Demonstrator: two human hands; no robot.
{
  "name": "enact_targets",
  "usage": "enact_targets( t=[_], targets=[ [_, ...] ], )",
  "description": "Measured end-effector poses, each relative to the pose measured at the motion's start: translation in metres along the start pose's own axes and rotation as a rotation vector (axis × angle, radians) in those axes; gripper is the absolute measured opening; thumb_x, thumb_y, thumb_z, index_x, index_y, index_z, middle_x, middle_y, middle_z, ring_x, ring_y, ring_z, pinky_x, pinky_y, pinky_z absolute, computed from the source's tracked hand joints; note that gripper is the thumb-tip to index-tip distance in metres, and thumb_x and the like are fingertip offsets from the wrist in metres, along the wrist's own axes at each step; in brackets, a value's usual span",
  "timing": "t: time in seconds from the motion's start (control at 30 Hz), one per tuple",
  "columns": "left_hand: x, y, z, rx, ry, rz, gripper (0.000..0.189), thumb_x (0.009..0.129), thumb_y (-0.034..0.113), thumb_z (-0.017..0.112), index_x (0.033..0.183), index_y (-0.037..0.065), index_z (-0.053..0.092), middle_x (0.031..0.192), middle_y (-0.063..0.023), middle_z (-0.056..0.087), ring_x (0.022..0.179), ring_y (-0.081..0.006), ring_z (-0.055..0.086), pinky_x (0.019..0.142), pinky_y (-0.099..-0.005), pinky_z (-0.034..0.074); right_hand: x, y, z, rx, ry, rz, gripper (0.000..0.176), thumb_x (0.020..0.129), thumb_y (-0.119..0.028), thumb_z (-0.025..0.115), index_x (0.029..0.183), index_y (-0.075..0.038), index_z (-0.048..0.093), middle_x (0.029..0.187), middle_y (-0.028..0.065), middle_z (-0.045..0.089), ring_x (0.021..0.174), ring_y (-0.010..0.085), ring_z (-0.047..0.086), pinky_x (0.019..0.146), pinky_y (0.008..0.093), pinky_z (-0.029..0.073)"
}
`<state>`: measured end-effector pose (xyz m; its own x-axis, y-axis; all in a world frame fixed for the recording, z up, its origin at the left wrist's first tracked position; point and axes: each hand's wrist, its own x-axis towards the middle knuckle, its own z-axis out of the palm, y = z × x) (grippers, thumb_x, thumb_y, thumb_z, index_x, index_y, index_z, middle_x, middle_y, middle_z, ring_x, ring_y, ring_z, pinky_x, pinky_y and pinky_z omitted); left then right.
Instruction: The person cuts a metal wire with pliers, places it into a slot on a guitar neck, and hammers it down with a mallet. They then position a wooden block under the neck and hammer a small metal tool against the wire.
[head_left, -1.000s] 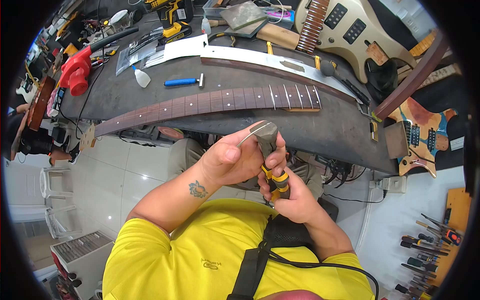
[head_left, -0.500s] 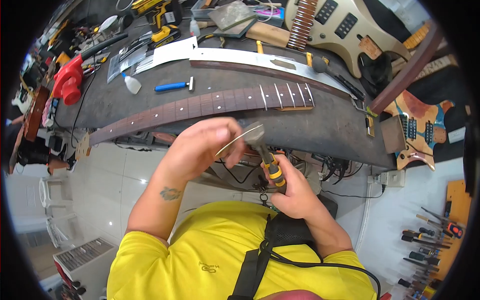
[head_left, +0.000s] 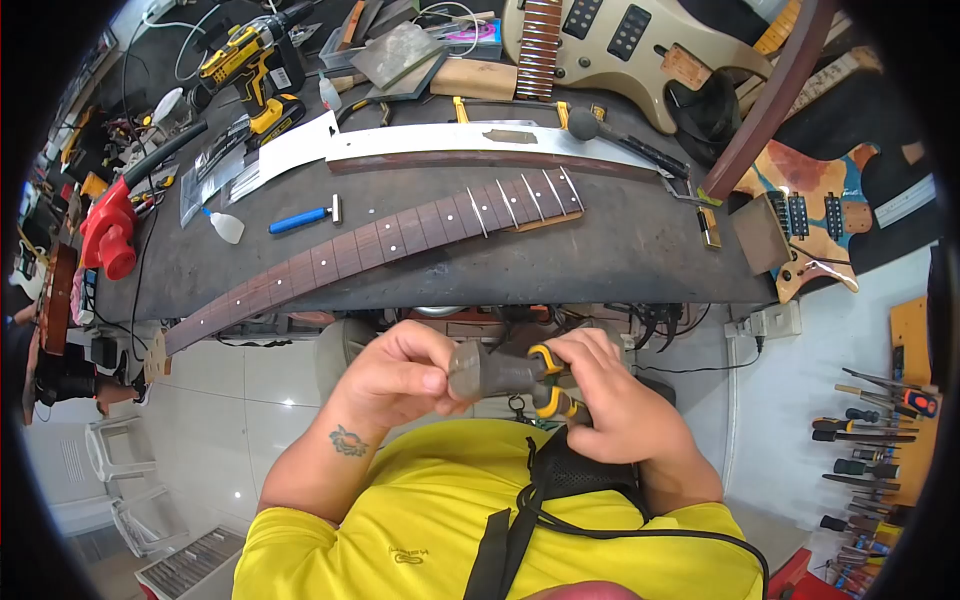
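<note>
In my right hand (head_left: 632, 402) is a pair of pliers (head_left: 486, 373) with a broad grey head and yellow-and-black handles, gripped in front of my chest. The fingers of my left hand (head_left: 402, 368) are pinched together against the jaws. A thin curved strip of fret wire showed there a moment ago; now fingers and jaws mostly hide it. Beyond both hands, a guitar neck (head_left: 365, 247) with a dark, dotted fingerboard lies slantwise along the bench's front edge. Several shiny frets (head_left: 509, 203) sit at its right end, while the other slots look bare.
On the dark bench (head_left: 640, 250) lie a blue-handled razor-shaped tool (head_left: 303, 220), a small glue bottle (head_left: 226, 227), a long white-topped bar (head_left: 450, 147), a hammer (head_left: 630, 142) and a yellow drill (head_left: 250, 80). A beige guitar body (head_left: 600, 60) lies behind; hand tools hang at right.
Both hands have come down toward my chest. The pliers have turned from pointing up to lying sideways, jaws at my left fingers. The view has shifted, so the bench appears further left.
</note>
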<state>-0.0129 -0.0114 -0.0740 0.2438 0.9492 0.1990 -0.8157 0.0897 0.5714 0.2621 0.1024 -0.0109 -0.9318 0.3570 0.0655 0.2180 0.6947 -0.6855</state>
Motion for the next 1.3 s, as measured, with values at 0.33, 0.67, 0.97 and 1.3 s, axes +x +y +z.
enact_targets(
  t=[0.33, 0.67, 0.97, 1.3],
  targets=[
    [0.012, -0.028, -0.005, 0.052, -0.114, -0.09, 0.022, 0.091, 0.019, 0.084, 0.098, -0.003, 0.083, 0.099, -0.0124, 0.071, 0.096, -0.0211, 0.061, 0.089, -0.0333, 0.046, -0.019, -0.014, -0.039, -0.161, 0.019, 0.086, 0.075, 0.06, -0.002, 0.074, 0.134, -0.002, 0.058, 0.122, 0.0174, 0.058, 0.119, 0.042, 0.053, 0.108, 0.0496, 0.038],
    [0.008, -0.023, -0.011, 0.017, -0.528, -0.22, 0.027, 0.089, 0.027, 0.087, 0.096, 0.001, 0.085, 0.1, -0.0141, 0.069, 0.091, -0.0223, 0.061, 0.08, -0.0335, 0.046, -0.02, -0.008, -0.044, -0.256, -0.032, 0.017, 0.073, 0.063, -0.003, 0.072, 0.135, -0.002, 0.057, 0.119, 0.0173, 0.058, 0.115, 0.0418, 0.053, 0.103, 0.0492, 0.039],
    [0.009, -0.031, -0.011, 0.013, 0.382, 0.018, 0.019, 0.103, 0.019, 0.074, 0.117, 0.007, 0.071, 0.095, -0.0065, 0.071, 0.086, -0.0177, 0.069, 0.075, -0.0305, 0.055, -0.019, 0.098, -0.084, -0.602, 0.516, 0.752, 0.064, 0.087, -0.017, 0.081, 0.145, -0.001, 0.058, 0.127, 0.0212, 0.067, 0.124, 0.043, 0.061, 0.107, 0.0456, 0.049],
    [0.023, -0.019, -0.008, 0.188, 0.371, 0.139, 0.015, 0.106, 0.013, 0.067, 0.115, 0.0, 0.069, 0.098, -0.0122, 0.076, 0.084, -0.0186, 0.075, 0.074, -0.0285, 0.059, 0.039, 0.008, -0.041, -0.239, 0.46, 0.082, 0.047, 0.08, -0.014, 0.08, 0.123, -0.002, 0.069, 0.122, 0.0149, 0.068, 0.116, 0.0321, 0.065, 0.102, 0.0402, 0.05]
  ],
)
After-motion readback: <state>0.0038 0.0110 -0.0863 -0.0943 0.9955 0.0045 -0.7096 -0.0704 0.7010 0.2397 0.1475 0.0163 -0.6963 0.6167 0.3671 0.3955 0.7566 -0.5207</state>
